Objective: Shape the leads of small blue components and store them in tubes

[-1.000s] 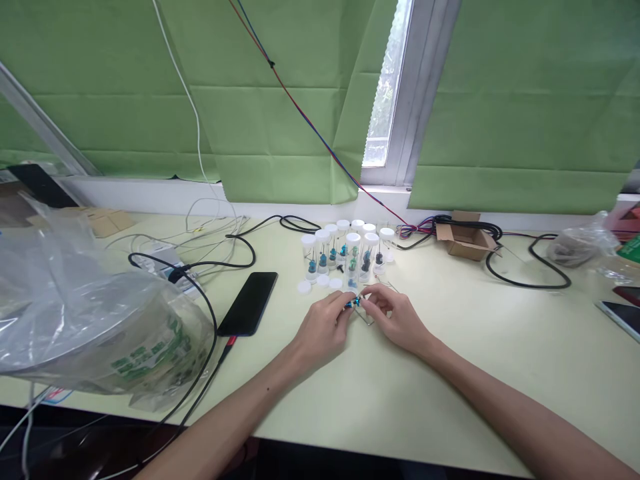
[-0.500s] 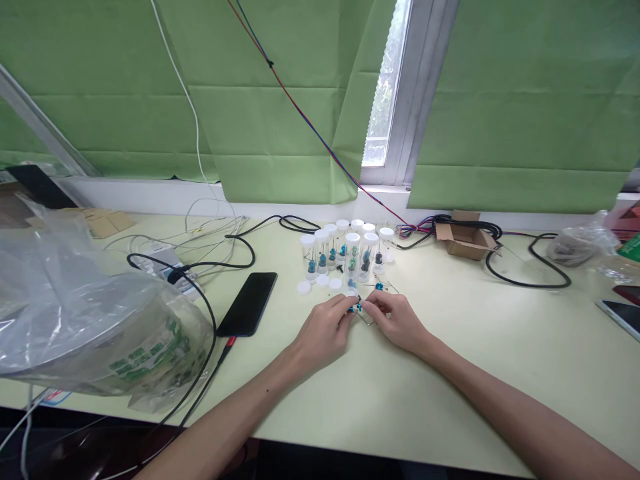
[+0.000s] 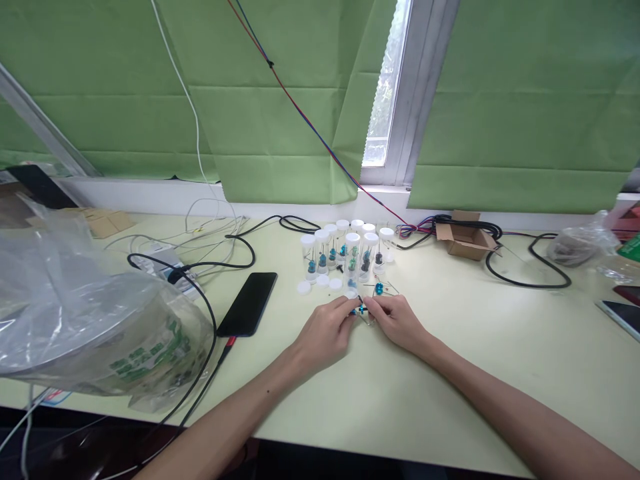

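Note:
Close together over the table, my left hand point(image 3: 330, 327) and my right hand point(image 3: 397, 320) both have their fingertips pinched. Between them shows a small blue part point(image 3: 362, 309) with thin dark and metal pieces sticking out. My left fingers grip one side of it, while my right thumb and forefinger close on a thin black piece at its other side. Just beyond my right hand lies another blue part with thin legs point(image 3: 379, 289). Behind the hands stand several clear tubes with white caps point(image 3: 353, 250), holding blue or black parts. Loose white caps point(image 3: 304, 287) lie in front of the tubes.
A black phone point(image 3: 248, 304) with a cable plugged in lies left of my hands. Further left is a large plastic-bagged tub point(image 3: 150, 360). Black cables surround a small open cardboard box point(image 3: 465, 240) at the back right. Another phone point(image 3: 620, 317) rests at the right edge.
My right fingers have shifted slightly and drawn closer together at the small blue part, which now shows more plainly. My left hand stays nearly in place.

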A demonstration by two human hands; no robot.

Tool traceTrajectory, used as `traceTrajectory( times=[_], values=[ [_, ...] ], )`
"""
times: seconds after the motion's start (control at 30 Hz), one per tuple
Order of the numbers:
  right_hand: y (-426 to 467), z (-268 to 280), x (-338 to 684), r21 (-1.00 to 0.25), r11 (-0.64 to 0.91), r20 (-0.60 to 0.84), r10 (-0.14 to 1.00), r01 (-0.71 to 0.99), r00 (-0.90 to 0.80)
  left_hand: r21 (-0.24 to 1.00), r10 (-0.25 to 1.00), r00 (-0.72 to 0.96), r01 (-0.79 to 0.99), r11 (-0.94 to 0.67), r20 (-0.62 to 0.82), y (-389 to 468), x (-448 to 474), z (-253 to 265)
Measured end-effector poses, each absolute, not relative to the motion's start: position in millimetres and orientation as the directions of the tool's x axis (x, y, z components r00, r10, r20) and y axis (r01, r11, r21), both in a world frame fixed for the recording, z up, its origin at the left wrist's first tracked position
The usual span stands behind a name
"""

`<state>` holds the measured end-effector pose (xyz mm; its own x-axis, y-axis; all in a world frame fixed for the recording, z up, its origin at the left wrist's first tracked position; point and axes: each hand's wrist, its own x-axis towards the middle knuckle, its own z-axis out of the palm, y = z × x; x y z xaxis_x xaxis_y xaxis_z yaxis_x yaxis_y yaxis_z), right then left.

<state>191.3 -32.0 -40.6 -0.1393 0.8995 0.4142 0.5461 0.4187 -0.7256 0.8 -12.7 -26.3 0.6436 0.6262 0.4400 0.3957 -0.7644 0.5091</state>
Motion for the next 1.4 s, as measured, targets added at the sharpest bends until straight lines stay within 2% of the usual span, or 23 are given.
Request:
traceTrajectory(
  times=[0.3,0.43,0.57,0.83,1.07,1.4],
  values=[
    [-32.4,-41.2,189.5,-0.711,0.405,0.441,0.894,0.575,-0.085,0.503,0.630,0.612,0.397,-0.768,0.479,-9.9,0.8,-28.5],
    [-33.5,-41.0,190.4,-0.788,0.384,0.401,0.913,0.480,-0.072,0.491,0.649,0.578,0.430,-0.758,0.495,-8.0,0.4,-29.4],
    [-34.5,-39.7,190.6,-0.799,0.421,0.403,0.905,0.430,-0.138,0.484,0.642,0.575,0.426,-0.764,0.507,-8.0,0.7,-30.3],
    [-34.3,-36.3,190.4,-0.782,0.407,0.383,0.911,0.472,-0.151,0.484,0.624,0.620,0.407,-0.774,0.476,-10.4,0.8,-27.3],
    [-30.4,-41.9,192.1,-0.686,0.423,0.438,0.890,0.592,-0.130,0.509,0.621,0.635,0.385,-0.770,0.459,-11.8,1.5,-27.9],
    [-29.3,-41.8,192.1,-0.700,0.411,0.412,0.900,0.584,-0.139,0.505,0.617,0.661,0.391,-0.770,0.428,-13.6,1.7,-26.0]
  ],
)
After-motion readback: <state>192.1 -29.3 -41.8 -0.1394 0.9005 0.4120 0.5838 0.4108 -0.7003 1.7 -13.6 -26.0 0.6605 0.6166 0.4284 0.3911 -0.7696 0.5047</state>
